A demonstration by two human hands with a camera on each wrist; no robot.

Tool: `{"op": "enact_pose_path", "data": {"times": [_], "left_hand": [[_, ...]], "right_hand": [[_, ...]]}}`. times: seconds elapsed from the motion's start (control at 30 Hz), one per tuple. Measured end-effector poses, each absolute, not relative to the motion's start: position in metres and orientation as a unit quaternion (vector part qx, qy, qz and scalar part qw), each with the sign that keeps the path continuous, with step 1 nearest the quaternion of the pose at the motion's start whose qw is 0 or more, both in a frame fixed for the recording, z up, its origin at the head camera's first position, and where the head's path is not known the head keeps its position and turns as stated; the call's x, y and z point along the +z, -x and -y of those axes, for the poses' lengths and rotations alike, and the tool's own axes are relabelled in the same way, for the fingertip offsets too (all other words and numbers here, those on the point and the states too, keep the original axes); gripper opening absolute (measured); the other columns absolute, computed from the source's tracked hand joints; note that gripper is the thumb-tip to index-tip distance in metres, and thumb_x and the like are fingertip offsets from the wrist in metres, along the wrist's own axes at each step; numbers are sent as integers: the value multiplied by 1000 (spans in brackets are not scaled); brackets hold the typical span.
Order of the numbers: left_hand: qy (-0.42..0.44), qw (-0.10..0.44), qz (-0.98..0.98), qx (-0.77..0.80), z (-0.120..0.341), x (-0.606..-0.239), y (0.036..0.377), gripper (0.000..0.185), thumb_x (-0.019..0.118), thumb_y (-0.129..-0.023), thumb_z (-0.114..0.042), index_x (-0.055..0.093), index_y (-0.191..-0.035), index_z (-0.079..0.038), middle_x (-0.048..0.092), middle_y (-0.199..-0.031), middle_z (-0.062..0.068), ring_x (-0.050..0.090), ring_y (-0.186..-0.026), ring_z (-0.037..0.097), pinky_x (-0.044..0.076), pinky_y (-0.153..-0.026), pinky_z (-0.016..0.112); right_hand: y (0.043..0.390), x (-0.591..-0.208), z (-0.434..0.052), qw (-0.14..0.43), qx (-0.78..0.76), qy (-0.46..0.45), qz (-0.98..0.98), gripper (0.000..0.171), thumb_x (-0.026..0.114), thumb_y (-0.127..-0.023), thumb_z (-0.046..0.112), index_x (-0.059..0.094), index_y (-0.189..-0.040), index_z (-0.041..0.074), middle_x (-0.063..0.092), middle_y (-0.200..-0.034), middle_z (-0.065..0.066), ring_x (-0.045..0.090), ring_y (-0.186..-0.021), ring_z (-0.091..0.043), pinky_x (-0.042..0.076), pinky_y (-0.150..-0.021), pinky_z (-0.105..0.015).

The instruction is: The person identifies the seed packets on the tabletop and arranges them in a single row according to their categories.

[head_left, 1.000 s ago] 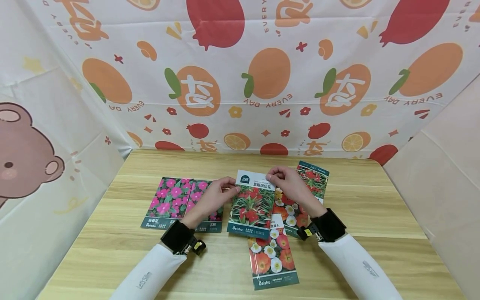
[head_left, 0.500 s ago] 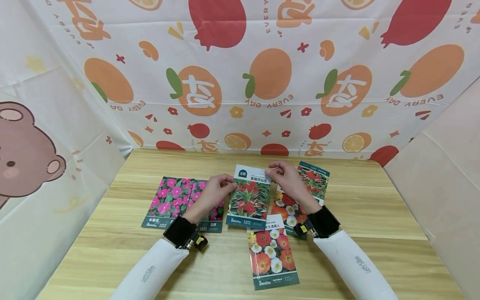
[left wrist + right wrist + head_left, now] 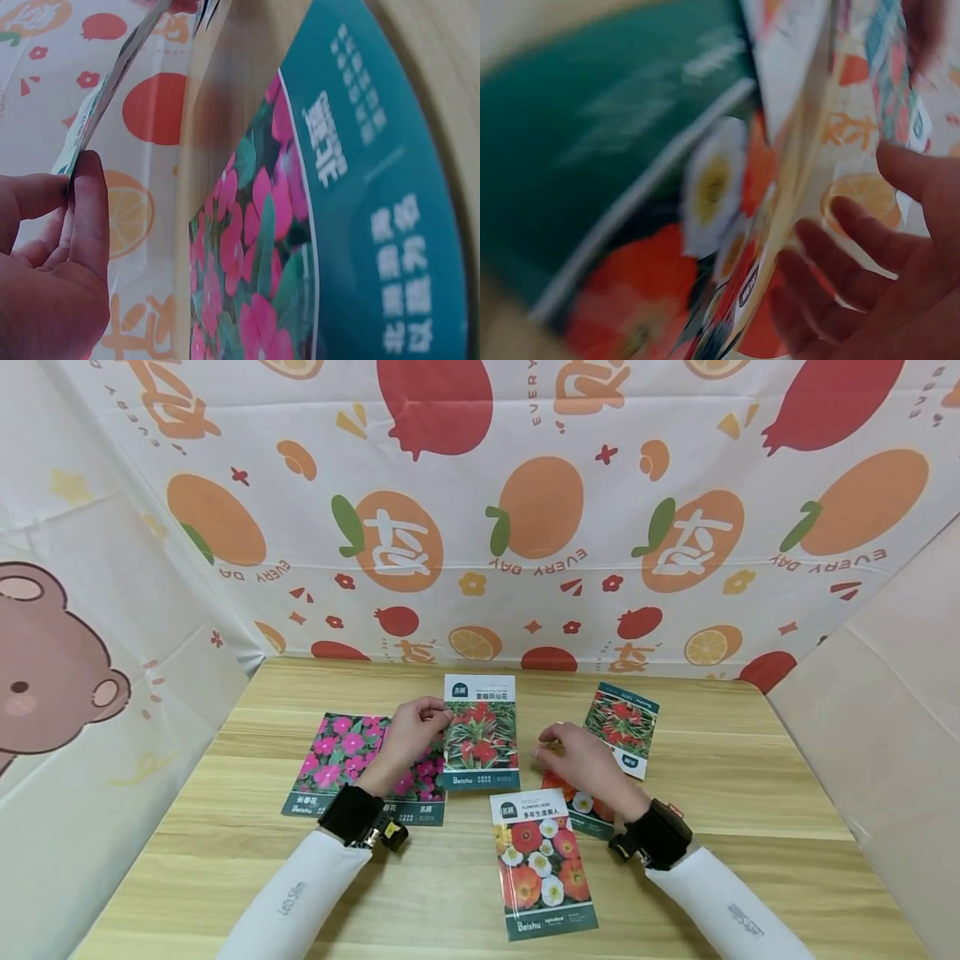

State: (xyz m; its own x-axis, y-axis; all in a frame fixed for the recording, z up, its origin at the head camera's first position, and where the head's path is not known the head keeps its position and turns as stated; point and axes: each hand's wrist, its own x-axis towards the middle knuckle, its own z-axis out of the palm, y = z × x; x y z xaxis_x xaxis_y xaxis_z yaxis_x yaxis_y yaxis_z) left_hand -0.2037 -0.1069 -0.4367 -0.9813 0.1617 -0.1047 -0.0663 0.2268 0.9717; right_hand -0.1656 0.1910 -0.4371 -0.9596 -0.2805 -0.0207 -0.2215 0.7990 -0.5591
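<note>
My left hand [image 3: 411,735] pinches the left edge of a flower seed packet [image 3: 480,735] with red blooms and a white top. The left wrist view shows this packet [image 3: 112,82] edge-on between thumb and fingers, raised off the table. Over on the right, my right hand [image 3: 588,764] holds nothing, its fingers loosely bent above a poppy seed packet [image 3: 583,806] that it partly covers. In the right wrist view the fingers of that hand [image 3: 877,277] are spread apart. Another poppy packet [image 3: 543,868] lies face up in front.
Two pink-flower seed packets [image 3: 341,752] lie side by side under and left of my left forearm. A second red-flower packet [image 3: 622,727] lies upside down at the back right, near the covered poppy packet. A printed cloth [image 3: 465,527] hangs behind the wooden table [image 3: 750,777].
The red-flower packet has moved left and back in my left hand, uncovering the top of the front poppy packet. My right hand has let go of its upper right corner and drawn lower.
</note>
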Motion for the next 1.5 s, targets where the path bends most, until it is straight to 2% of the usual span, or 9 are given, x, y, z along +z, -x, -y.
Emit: {"op": "enact_pose_path", "data": {"times": [0.1, 0.23, 0.33, 0.43, 0.8, 1.2, 1.33, 1.5], "left_hand": [[-23, 88, -779, 621, 109, -436, 204, 30, 62, -105, -15, 63, -129, 2, 67, -109, 14, 69, -94, 20, 60, -89, 40], [-22, 90, -779, 620, 110, -434, 203, 28, 62, -105, -15, 63, -127, 2, 67, -107, 14, 68, -93, 20, 60, -90, 42], [-24, 93, -777, 622, 110, -434, 202, 28, 62, -105, -14, 63, -127, 3, 67, -107, 14, 68, -93, 20, 60, -90, 42], [-25, 98, -773, 626, 110, -435, 201, 29, 62, -106, -15, 63, -129, 2, 67, -110, 15, 68, -95, 21, 59, -92, 43], [-28, 96, -781, 617, 106, -433, 199, 27, 63, -104, -12, 64, -126, 4, 69, -104, 14, 69, -88, 19, 60, -90, 45], [-37, 116, -780, 613, 102, -436, 197, 26, 63, -105, -14, 64, -127, 0, 67, -105, 14, 68, -92, 22, 60, -87, 38], [-35, 120, -780, 613, 101, -436, 197, 26, 63, -105, -15, 64, -128, -2, 67, -107, 14, 67, -93, 24, 60, -86, 38], [-38, 127, -780, 611, 99, -436, 196, 27, 62, -106, -16, 63, -129, -2, 68, -108, 13, 68, -93, 23, 60, -85, 39]], "right_hand": [[158, -439, -191, 62, -208, 159, -963, 54, 74, -96, 44, 68, -132, 5, 63, -135, -16, 60, -125, -35, 50, -103, -52], [148, -440, -192, 97, -152, 179, -967, 80, 76, -88, 60, 58, -146, 8, 46, -156, -20, 40, -144, -43, 39, -112, -64], [143, -442, -193, 119, -135, 185, -966, 90, 75, -85, 66, 53, -152, 10, 37, -162, -20, 31, -149, -47, 34, -111, -72], [140, -443, -197, 131, -126, 187, -965, 92, 75, -85, 67, 50, -154, 12, 33, -165, -18, 28, -151, -47, 30, -111, -74], [129, -445, -228, 145, -126, 189, -963, 94, 74, -84, 68, 48, -156, 14, 32, -167, -14, 25, -152, -46, 27, -112, -76], [120, -443, -261, 138, -137, 204, -960, 93, 79, -81, 66, 52, -154, 14, 34, -165, -18, 26, -150, -49, 29, -111, -76], [126, -438, -257, 102, -160, 210, -959, 76, 80, -87, 54, 61, -145, 9, 44, -158, -21, 38, -145, -47, 38, -110, -68], [142, -427, -234, 42, -245, 180, -952, 45, 72, -100, 31, 66, -136, 4, 63, -138, -16, 61, -125, -35, 53, -101, -53]]}}
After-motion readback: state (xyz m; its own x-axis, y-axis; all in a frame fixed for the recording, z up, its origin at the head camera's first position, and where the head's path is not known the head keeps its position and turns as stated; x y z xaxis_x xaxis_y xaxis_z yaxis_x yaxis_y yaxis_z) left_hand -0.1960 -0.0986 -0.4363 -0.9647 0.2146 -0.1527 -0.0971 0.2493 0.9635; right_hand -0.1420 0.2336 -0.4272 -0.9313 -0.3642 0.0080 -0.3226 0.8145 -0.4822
